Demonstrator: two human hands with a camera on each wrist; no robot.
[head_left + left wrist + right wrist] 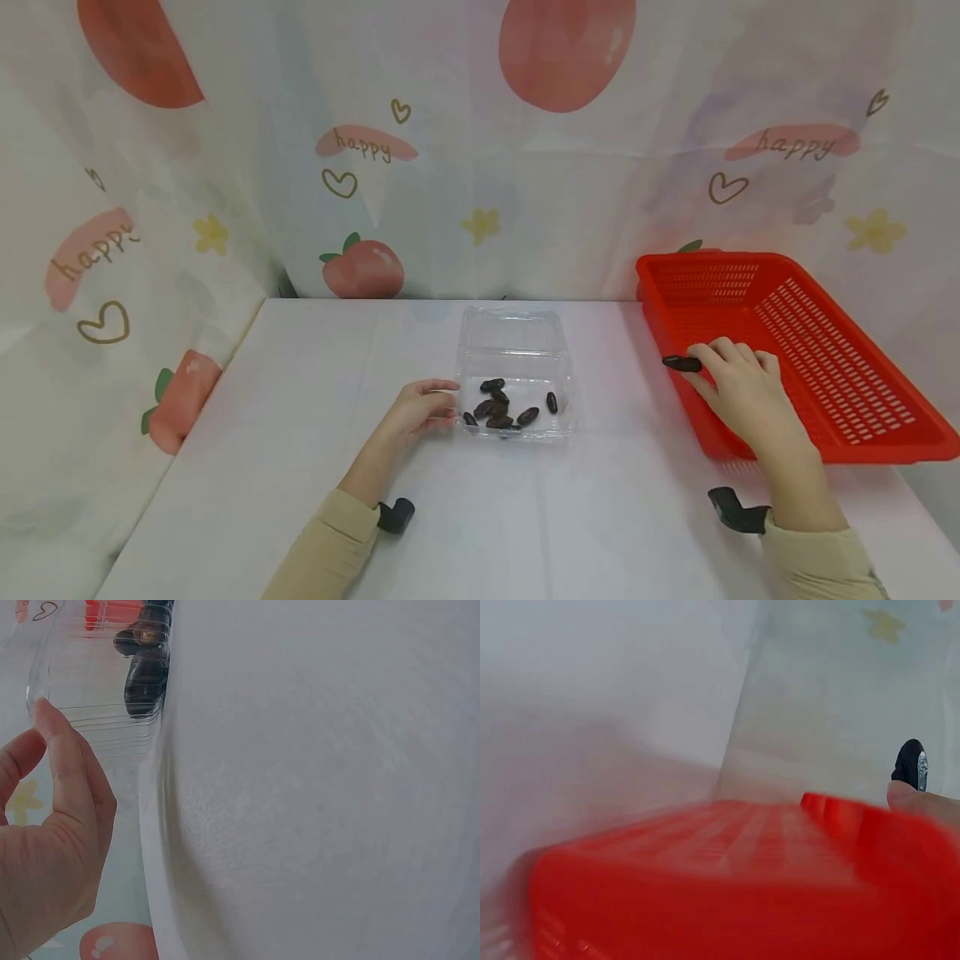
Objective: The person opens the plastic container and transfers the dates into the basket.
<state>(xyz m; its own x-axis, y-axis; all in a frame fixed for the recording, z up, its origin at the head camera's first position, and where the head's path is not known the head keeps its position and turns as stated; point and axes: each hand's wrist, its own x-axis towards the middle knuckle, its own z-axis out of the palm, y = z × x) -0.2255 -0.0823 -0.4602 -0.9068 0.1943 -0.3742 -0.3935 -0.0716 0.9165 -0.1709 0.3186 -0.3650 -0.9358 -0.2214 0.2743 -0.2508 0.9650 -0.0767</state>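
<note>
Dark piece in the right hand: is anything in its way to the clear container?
Nothing visible blocks it: the head view shows bare tabletop between the red basket and the clear container, whose lid is open. The dark piece in the right hand overlaps the basket's left rim in that view; its height is unclear.

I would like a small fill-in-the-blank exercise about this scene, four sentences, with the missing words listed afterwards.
1. The perforated basket is coloured ____.
2. The clear container has its lid tipped back, so it stands ____.
3. Beside the basket's near-left edge, a dark oval piece is held in the person's ____ grip.
4. In the head view, the other grip is at the container's ____ side.

Missing words: red; open; right; left.
</note>
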